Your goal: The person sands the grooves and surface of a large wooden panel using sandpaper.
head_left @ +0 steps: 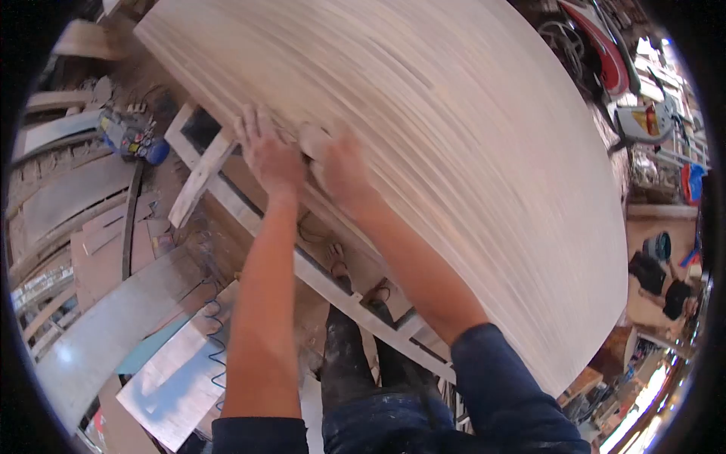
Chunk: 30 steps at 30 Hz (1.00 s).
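A large pale striped panel point(484, 166) spans the centre and right, its near edge over a slatted frame point(321, 281) that presumably supports it. The left hand point(274, 157) lies with fingers extended at that edge, probably for steadiness; the right hand point(344, 170), blurred, has its fingers closed on a small pale block point(311, 139) against the panel, seemingly for controlled pressure.

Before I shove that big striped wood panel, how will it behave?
Probably stiff: the panel keeps a clean outline with no visible sag. Likely heavy and awkward, since it dwarfs the left hand and right hand. The smooth-looking face may give fingers little grip, so the edge seems the better hold.
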Each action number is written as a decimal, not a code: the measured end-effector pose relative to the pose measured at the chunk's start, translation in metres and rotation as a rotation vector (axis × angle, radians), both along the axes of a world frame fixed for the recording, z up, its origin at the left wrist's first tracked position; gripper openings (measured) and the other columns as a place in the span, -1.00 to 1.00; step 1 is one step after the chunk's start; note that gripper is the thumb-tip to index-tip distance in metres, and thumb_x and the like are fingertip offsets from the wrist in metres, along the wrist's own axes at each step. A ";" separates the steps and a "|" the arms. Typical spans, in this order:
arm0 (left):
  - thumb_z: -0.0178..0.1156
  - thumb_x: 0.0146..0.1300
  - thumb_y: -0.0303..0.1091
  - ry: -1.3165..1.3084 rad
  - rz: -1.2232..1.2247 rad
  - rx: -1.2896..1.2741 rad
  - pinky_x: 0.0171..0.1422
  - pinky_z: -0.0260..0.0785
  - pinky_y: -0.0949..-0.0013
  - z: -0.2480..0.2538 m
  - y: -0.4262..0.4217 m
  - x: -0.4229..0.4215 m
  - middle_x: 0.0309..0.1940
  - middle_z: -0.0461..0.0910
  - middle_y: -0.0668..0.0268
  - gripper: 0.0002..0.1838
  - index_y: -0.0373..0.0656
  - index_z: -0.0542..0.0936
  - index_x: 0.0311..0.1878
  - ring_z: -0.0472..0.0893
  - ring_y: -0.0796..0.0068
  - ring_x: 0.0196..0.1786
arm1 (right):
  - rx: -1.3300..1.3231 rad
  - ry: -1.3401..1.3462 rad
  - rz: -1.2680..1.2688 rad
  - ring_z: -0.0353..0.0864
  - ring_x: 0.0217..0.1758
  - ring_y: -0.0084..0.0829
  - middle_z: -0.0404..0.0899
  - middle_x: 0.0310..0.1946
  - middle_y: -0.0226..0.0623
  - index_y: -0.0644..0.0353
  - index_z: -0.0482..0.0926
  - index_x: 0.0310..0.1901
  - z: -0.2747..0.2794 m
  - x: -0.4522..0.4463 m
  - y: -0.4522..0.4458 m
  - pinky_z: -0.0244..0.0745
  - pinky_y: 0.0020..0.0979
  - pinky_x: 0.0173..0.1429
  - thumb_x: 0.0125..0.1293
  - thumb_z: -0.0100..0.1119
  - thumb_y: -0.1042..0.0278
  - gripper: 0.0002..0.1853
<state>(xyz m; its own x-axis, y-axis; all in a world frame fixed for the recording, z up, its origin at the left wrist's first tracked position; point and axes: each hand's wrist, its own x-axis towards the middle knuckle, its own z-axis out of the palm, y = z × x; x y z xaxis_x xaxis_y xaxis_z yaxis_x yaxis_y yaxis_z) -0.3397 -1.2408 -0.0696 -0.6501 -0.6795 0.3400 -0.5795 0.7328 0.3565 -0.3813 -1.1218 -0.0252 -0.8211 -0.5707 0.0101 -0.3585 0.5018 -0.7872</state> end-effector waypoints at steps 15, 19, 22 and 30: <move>-0.01 0.46 -0.38 -0.031 -0.038 -0.012 0.67 0.07 0.06 0.003 0.003 0.000 0.53 0.29 0.04 -0.49 -0.28 0.40 0.45 0.13 -0.05 0.61 | -0.257 -0.523 -0.188 0.58 0.05 -0.37 0.64 -0.04 -0.20 0.22 0.70 0.08 0.016 0.054 0.167 0.46 -0.32 0.15 0.46 0.15 -0.01 -0.55; 0.03 0.38 -0.39 -0.001 -0.085 -0.051 0.66 0.07 0.03 -0.005 -0.009 0.002 0.53 0.28 -0.01 -0.44 -0.30 0.39 0.44 0.14 -0.10 0.60 | -0.129 0.083 0.020 0.57 0.15 0.01 0.60 0.04 -0.03 0.18 0.64 0.13 -0.041 0.008 0.021 0.52 -0.15 0.24 0.40 0.10 0.36 -0.68; 0.01 0.41 -0.38 -0.020 -0.076 -0.002 0.66 0.05 0.00 0.004 0.000 0.000 0.53 0.26 -0.04 -0.45 -0.33 0.38 0.45 0.14 -0.12 0.60 | -0.050 0.207 0.060 0.56 0.21 0.00 0.60 0.10 -0.01 0.16 0.63 0.16 -0.028 0.020 0.058 0.51 -0.14 0.27 0.37 0.10 0.37 -0.65; 0.03 0.41 -0.39 -0.060 -0.047 0.015 0.67 0.06 0.02 0.007 0.002 0.001 0.56 0.21 -0.01 -0.41 -0.32 0.32 0.49 0.08 -0.14 0.62 | 0.203 0.159 -0.138 0.67 -0.06 -0.21 0.71 -0.11 -0.25 0.10 0.74 0.05 0.033 0.147 0.390 0.56 -0.26 0.05 0.12 0.42 0.46 -0.60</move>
<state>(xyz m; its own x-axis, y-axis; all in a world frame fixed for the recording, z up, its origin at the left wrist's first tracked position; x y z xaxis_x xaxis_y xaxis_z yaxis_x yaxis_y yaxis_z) -0.3390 -1.2388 -0.0630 -0.7003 -0.6526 0.2892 -0.5654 0.7545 0.3333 -0.2339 -0.7317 0.0077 -0.8884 -0.4571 0.0422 -0.3869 0.6960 -0.6049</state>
